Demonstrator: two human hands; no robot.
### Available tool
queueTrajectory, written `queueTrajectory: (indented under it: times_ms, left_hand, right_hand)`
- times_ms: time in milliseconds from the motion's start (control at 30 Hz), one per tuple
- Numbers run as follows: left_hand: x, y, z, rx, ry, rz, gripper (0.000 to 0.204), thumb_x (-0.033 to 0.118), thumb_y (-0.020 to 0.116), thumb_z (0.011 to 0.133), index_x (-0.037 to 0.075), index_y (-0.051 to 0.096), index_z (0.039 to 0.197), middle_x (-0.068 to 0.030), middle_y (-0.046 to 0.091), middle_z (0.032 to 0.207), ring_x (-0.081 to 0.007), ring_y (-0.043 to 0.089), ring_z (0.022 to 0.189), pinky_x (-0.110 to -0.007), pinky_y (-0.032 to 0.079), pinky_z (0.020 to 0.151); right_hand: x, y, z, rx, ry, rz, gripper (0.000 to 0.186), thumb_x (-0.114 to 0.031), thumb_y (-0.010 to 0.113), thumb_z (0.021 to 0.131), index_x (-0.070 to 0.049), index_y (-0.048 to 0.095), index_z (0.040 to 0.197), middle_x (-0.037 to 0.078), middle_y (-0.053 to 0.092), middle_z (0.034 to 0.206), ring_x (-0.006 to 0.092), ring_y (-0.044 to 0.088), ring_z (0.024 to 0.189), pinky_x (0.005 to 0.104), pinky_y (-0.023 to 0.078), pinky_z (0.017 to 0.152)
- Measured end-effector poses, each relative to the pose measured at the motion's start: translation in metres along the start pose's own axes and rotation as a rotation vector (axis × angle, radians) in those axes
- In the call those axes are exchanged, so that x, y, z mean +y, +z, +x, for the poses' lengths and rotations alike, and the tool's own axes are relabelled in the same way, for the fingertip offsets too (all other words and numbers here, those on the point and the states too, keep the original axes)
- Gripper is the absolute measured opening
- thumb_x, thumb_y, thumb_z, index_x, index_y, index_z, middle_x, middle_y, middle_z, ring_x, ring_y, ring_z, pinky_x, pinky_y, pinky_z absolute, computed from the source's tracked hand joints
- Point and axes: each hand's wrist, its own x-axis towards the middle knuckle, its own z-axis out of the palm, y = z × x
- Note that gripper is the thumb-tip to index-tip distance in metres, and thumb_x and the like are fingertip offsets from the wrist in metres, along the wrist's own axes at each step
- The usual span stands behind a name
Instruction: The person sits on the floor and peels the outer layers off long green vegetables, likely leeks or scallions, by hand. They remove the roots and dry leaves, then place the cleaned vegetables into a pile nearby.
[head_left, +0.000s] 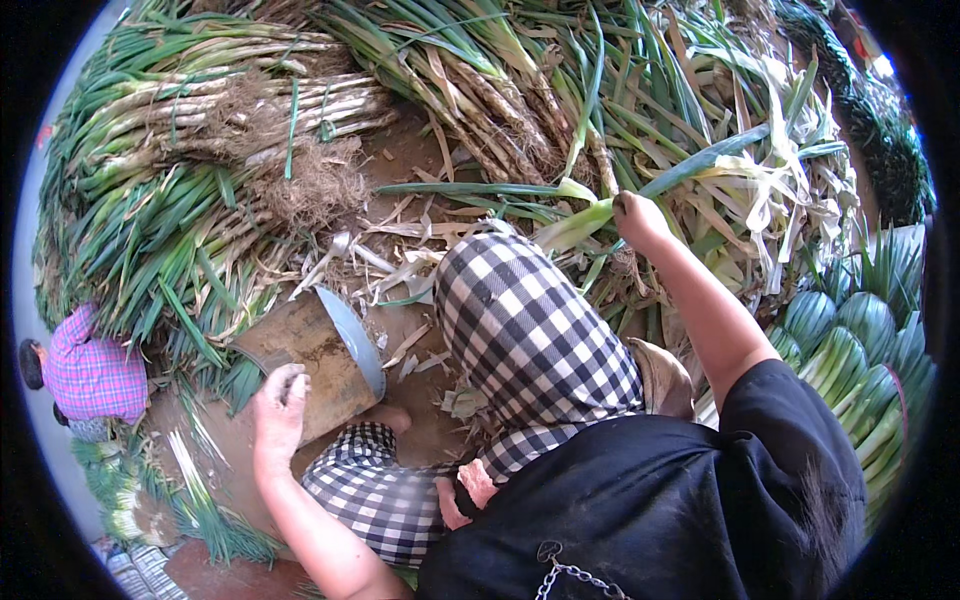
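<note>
My right hand (636,216) grips a green onion leaf (585,223) at the upper middle, over a heap of loose stalks and dry peelings (770,200). My left hand (282,405) hangs at lower left beside a worn, dirt-stained container (300,355) with a grey-blue rim; its fingers are curled together, and I cannot make out whether anything is between them. My checked-trousered knee (530,320) lies between my hands.
Rooty onion bundles (200,120) are piled at upper left and top middle. A person in a plaid shirt (95,370) is at far left, near trimmed onions (190,470). Tidy green bundles (840,370) stand at right, below a dark green stack (890,150).
</note>
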Motion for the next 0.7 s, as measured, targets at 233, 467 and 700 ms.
queueTrajectory:
  times_ms: [233, 467, 700]
  left_hand:
    - [-0.014, 0.023, 0.028, -0.07, -0.07, 0.208, 0.021, 0.014, 0.051, 0.079, 0.0, 0.053, 0.095, -0.0099, 0.058, 0.081, -0.0145, 0.053, 0.072, -0.027, 0.043, 0.067]
    - [-0.013, 0.025, 0.037, -0.112, -0.095, 0.257, 0.022, 0.015, 0.052, 0.079, 0.001, 0.053, 0.095, -0.0114, 0.058, 0.081, -0.0166, 0.054, 0.072, -0.028, 0.043, 0.067]
    - [-0.01, 0.029, 0.036, -0.142, -0.099, 0.338, 0.022, 0.016, 0.053, 0.078, 0.002, 0.054, 0.094, -0.0128, 0.059, 0.084, -0.0198, 0.056, 0.073, -0.029, 0.043, 0.068]
  right_hand:
    - [-0.007, 0.014, 0.018, 0.056, -0.094, -0.315, 0.026, -0.021, 0.056, 0.07, -0.007, 0.051, 0.09, 0.012, 0.053, 0.087, 0.0282, 0.051, 0.085, 0.0356, 0.043, 0.073]
    - [-0.029, 0.063, -0.017, -0.166, -0.266, -0.366, 0.035, -0.011, 0.048, 0.07, -0.001, 0.045, 0.103, 0.014, 0.047, 0.103, 0.0247, 0.044, 0.101, 0.0355, 0.035, 0.085]
    - [-0.013, 0.063, -0.054, -0.752, -0.365, -0.66, 0.022, -0.019, 0.051, 0.073, -0.008, 0.058, 0.091, 0.01, 0.059, 0.091, 0.0194, 0.056, 0.086, 0.0341, 0.042, 0.073]
